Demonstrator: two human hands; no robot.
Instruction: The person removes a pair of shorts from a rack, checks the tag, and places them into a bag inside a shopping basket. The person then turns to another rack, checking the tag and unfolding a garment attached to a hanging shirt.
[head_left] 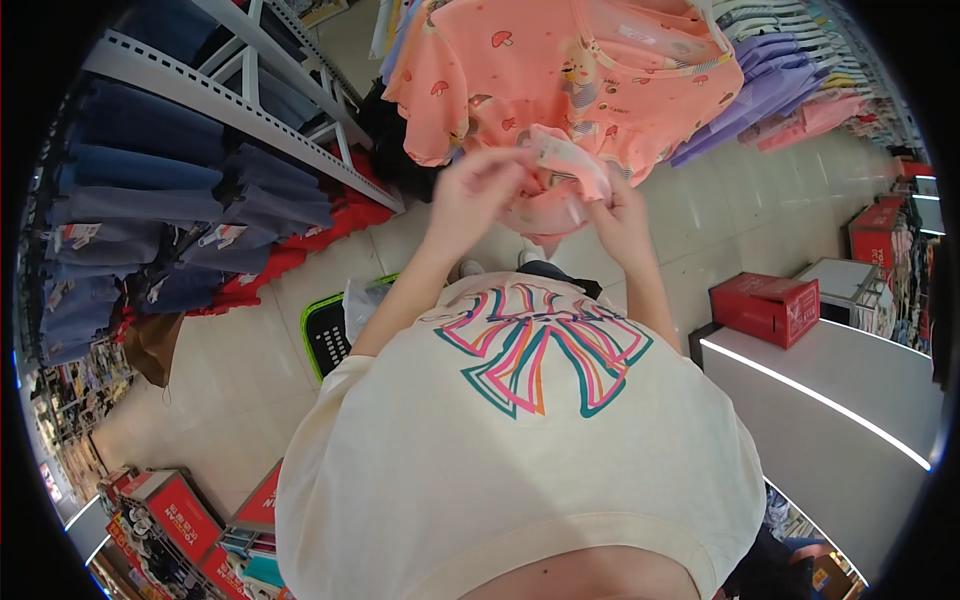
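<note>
A coral-pink children's top (pixel 515 60), printed with mushrooms and small figures, hangs in front of me at the top of the head view. Below its hem is a bunched piece of the same pink printed fabric (pixel 575 165), partly turned so a paler side shows. My right hand (pixel 622 218) is closed on the right edge of this fabric, thumb and fingers pinching it. On the other side, my left hand (pixel 482 190) is at the fabric's left edge with curled fingers. Motion blurs them, and I cannot tell whether they grip it.
Folded or hung denim (pixel 150 200) fills a white metal rack (pixel 240 110) on the left. Purple garments (pixel 750 90) hang at upper right. A red box (pixel 765 308) stands on a grey counter (pixel 830 380) at right. A black, green-rimmed basket (pixel 325 335) is on the floor.
</note>
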